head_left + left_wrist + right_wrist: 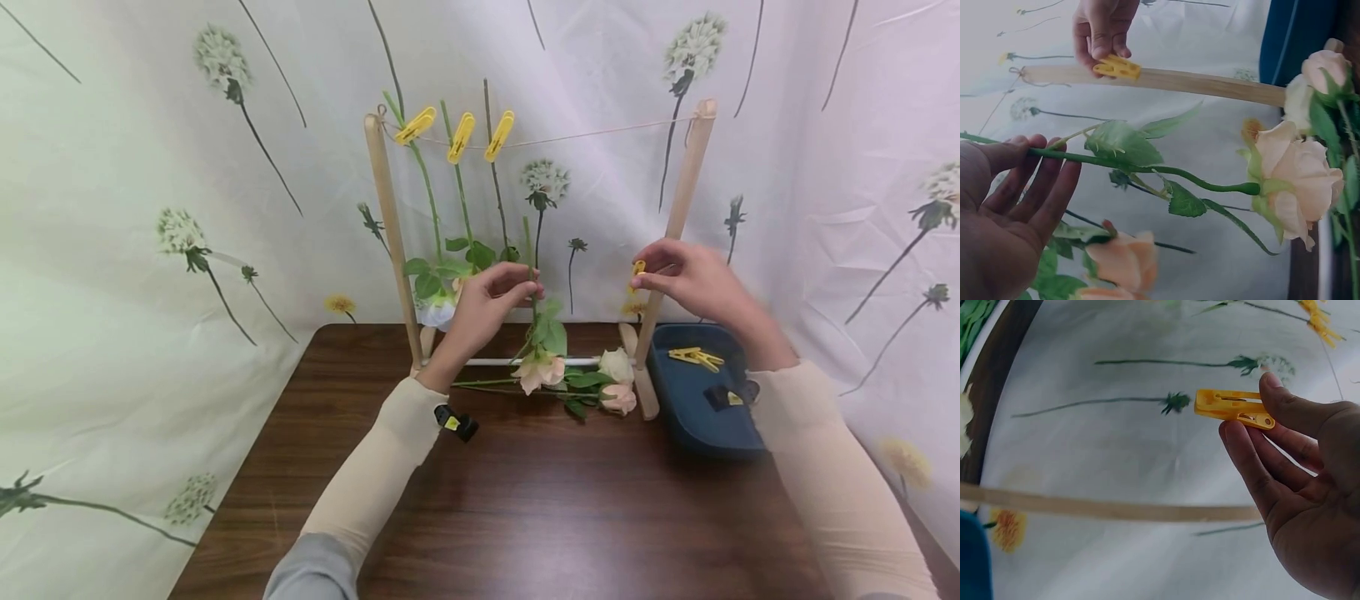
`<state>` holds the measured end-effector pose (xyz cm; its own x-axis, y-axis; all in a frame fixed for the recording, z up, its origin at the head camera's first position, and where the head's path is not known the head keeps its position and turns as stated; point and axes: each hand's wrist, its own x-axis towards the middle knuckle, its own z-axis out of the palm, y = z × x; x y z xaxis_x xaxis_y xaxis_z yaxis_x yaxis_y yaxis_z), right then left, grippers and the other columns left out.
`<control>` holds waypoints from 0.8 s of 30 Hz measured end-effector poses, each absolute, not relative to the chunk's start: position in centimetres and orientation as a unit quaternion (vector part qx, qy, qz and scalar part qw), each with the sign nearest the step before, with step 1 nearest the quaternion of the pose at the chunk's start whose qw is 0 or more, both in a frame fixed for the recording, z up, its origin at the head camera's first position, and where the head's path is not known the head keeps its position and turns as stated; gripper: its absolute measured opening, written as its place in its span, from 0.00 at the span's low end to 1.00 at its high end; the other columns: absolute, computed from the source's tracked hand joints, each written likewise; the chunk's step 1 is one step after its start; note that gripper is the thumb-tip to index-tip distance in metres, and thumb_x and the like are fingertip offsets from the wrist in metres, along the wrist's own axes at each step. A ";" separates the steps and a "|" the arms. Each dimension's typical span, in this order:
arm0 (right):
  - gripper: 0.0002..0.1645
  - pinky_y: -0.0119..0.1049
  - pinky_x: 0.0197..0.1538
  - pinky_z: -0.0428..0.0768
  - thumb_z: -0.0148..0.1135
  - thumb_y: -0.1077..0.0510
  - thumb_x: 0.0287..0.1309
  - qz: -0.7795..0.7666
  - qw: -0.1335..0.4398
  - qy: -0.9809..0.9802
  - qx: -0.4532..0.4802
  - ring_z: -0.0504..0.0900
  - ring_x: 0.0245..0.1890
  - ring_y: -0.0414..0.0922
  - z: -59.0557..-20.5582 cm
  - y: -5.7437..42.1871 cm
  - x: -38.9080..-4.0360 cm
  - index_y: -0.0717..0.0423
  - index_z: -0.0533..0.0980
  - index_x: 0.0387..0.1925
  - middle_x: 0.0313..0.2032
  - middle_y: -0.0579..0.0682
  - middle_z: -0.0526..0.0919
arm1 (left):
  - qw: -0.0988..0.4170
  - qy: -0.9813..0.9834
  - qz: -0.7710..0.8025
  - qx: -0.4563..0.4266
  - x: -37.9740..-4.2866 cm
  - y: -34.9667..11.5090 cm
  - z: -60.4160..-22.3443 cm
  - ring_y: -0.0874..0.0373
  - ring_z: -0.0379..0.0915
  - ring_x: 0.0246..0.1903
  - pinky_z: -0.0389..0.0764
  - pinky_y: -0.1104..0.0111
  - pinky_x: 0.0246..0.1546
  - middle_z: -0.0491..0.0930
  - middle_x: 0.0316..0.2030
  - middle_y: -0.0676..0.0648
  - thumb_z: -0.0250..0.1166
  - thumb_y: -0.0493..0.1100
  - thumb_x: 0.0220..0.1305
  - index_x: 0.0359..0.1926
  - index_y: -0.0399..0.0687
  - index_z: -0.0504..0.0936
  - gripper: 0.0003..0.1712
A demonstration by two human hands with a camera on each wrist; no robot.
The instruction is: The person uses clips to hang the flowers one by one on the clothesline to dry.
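Note:
My left hand (pixel 491 307) pinches the green stem of a peach rose (pixel 1294 181), whose bloom hangs down over the table with the stem end up. In my right hand (pixel 693 279), thumb and fingertips pinch a yellow clothespin (pixel 1234 407) near the right wooden post (pixel 681 196). A string (pixel 592 134) runs between the two posts. Toward its left end three yellow clothespins (pixel 461 137) hold flower stems, their blooms hanging downward, partly hidden behind my left hand.
Several cut roses (pixel 618 398) lie on the brown table (pixel 525 500) by the frame's white bottom bar (pixel 480 362). On the right stands a blue tub (pixel 693 417) with more yellow clothespins (pixel 697 358) inside. A flower-printed cloth (pixel 247 375) hangs behind.

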<state>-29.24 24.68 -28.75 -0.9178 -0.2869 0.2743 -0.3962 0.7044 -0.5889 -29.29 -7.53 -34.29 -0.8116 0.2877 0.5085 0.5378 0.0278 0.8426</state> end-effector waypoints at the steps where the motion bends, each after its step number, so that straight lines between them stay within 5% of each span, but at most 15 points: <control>1: 0.20 0.42 0.54 0.86 0.73 0.52 0.69 0.341 0.084 -0.917 0.189 0.89 0.51 0.57 -28.6 24.4 -29.3 0.58 0.83 0.56 0.50 0.60 0.89 | 0.103 -0.708 -0.634 -0.293 -29.4 -7.4 -34.0 0.54 0.89 0.47 0.91 0.59 0.52 0.88 0.51 0.36 0.66 0.37 0.76 0.57 0.37 0.85 0.13; 4: 0.19 0.32 0.50 0.85 0.73 0.53 0.69 0.346 0.098 -0.912 0.198 0.90 0.51 0.58 -28.0 23.6 -29.4 0.58 0.83 0.56 0.50 0.60 0.90 | 0.115 -0.705 -0.635 -0.294 -29.8 -6.9 -33.1 0.54 0.90 0.47 0.91 0.60 0.51 0.89 0.50 0.37 0.67 0.38 0.76 0.57 0.38 0.86 0.13; 8: 0.18 0.43 0.53 0.86 0.74 0.53 0.69 0.350 0.114 -0.907 0.205 0.91 0.50 0.59 -27.2 22.5 -29.7 0.57 0.84 0.55 0.49 0.60 0.90 | 0.130 -0.703 -0.635 -0.292 -30.4 -6.2 -31.8 0.53 0.89 0.47 0.91 0.60 0.50 0.89 0.49 0.38 0.67 0.38 0.76 0.57 0.39 0.86 0.14; 11: 0.18 0.37 0.51 0.86 0.74 0.53 0.69 0.358 0.122 -0.902 0.207 0.91 0.49 0.59 -26.7 21.8 -29.8 0.57 0.84 0.54 0.49 0.60 0.90 | 0.142 -0.699 -0.636 -0.294 -30.8 -5.8 -30.9 0.54 0.89 0.46 0.91 0.61 0.49 0.89 0.49 0.37 0.67 0.38 0.76 0.57 0.38 0.86 0.14; 15: 0.16 0.18 0.42 0.79 0.73 0.55 0.69 0.370 0.141 -0.893 0.213 0.92 0.44 0.46 -26.0 21.1 -30.2 0.57 0.85 0.54 0.48 0.59 0.91 | 0.152 -0.691 -0.642 -0.297 -31.5 -5.4 -29.8 0.56 0.89 0.43 0.91 0.61 0.48 0.90 0.47 0.37 0.68 0.37 0.75 0.56 0.37 0.86 0.13; 20: 0.15 0.19 0.40 0.81 0.72 0.58 0.69 0.386 0.167 -0.881 0.217 0.87 0.34 0.28 -25.0 20.3 -30.5 0.59 0.85 0.54 0.46 0.61 0.91 | 0.161 -0.683 -0.650 -0.291 -32.1 -4.8 -28.7 0.56 0.89 0.43 0.91 0.60 0.48 0.90 0.47 0.36 0.68 0.37 0.75 0.57 0.36 0.86 0.14; 24: 0.15 0.22 0.39 0.83 0.73 0.57 0.68 0.402 0.185 -0.871 0.214 0.86 0.31 0.26 -24.1 19.6 -30.8 0.59 0.85 0.52 0.45 0.61 0.91 | 0.172 -0.682 -0.654 -0.280 -32.5 -4.4 -28.0 0.56 0.89 0.42 0.91 0.60 0.49 0.90 0.46 0.36 0.68 0.37 0.75 0.57 0.33 0.86 0.15</control>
<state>-30.77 19.57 -24.07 -0.8402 -0.2246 0.4936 -0.5213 0.5853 -0.6210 -32.47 -4.39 -28.00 -0.7840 0.1563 0.6007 0.6067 -0.0118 0.7949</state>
